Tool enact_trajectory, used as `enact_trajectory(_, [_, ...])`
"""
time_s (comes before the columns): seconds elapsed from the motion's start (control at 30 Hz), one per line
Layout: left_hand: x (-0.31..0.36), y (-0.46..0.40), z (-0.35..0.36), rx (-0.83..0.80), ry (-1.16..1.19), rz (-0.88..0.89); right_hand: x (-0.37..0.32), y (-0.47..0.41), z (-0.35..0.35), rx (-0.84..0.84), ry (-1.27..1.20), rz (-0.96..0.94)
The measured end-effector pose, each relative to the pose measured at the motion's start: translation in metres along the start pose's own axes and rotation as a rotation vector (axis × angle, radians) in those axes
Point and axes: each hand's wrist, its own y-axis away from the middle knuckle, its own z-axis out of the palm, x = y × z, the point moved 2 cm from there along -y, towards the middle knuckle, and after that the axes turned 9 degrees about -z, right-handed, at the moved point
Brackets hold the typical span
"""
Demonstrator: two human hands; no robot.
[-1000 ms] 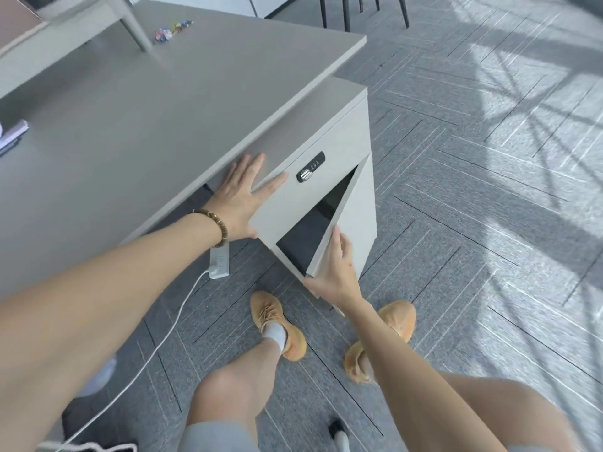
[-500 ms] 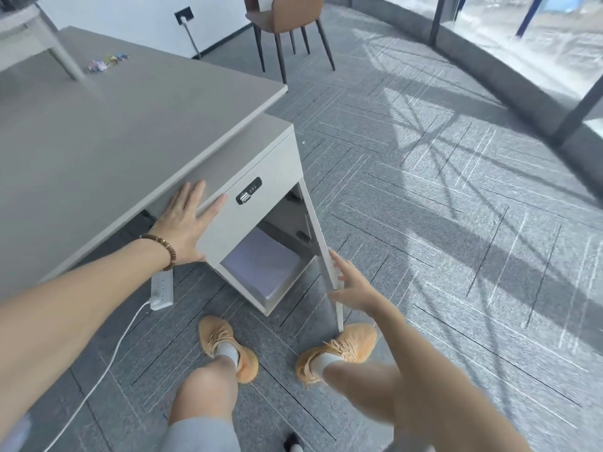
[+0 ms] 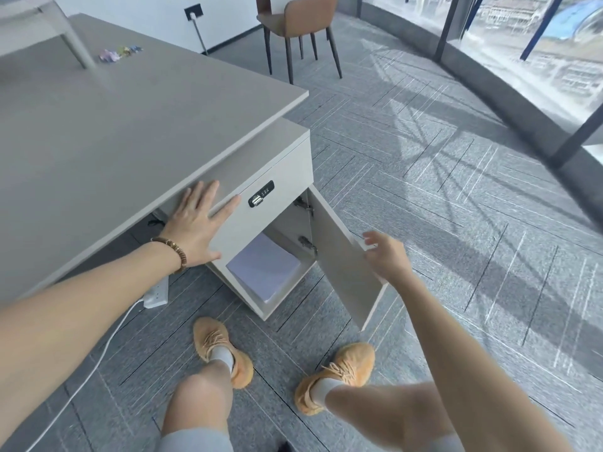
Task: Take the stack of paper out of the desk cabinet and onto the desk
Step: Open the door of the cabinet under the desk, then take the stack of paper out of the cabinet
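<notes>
The stack of white paper (image 3: 264, 272) lies flat on the floor of the pale desk cabinet (image 3: 287, 164), under the right end of the grey desk (image 3: 130, 125). The cabinet door (image 3: 339, 256) stands swung wide to the right. My left hand (image 3: 195, 223) rests flat, fingers spread, on the cabinet's top front edge beside the combination lock (image 3: 261, 198). My right hand (image 3: 388, 256) pinches the door's outer top corner between finger and thumb. Both hands are apart from the paper.
A white power strip (image 3: 158, 293) and its cable lie on the carpet left of the cabinet. My feet in orange shoes (image 3: 225, 350) stand just before it. A brown chair (image 3: 293, 24) is behind the desk. Small colourful items (image 3: 119, 53) sit on the far desktop.
The cabinet door has swung from nearly shut to wide open, my right hand moving right with its edge. The paper stack has come into sight. My left hand stayed on the cabinet.
</notes>
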Motion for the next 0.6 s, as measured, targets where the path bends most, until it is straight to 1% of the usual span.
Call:
enact_trajectory(0.1, [0.000, -0.001, 0.002, 0.018, 0.011, 0.005, -0.008, -0.002, 0.003, 0.033, 0.066, -0.005])
enact_trajectory(0.23, [-0.002, -0.002, 0.005, 0.039, 0.036, 0.006, -0.025, 0.018, 0.032, -0.133, 0.265, -0.094])
enact_trajectory(0.3, [-0.002, -0.002, 0.005, 0.038, 0.041, 0.008, -0.022, 0.022, 0.039, -0.097, 0.333, -0.089])
enact_trajectory(0.4, [-0.003, -0.001, 0.004, 0.041, 0.046, 0.007, -0.011, 0.015, 0.038, -0.058, 0.359, -0.087])
enact_trajectory(0.6, [-0.003, -0.002, 0.005, 0.047, 0.056, 0.006, 0.026, -0.018, 0.007, 0.006, 0.438, -0.113])
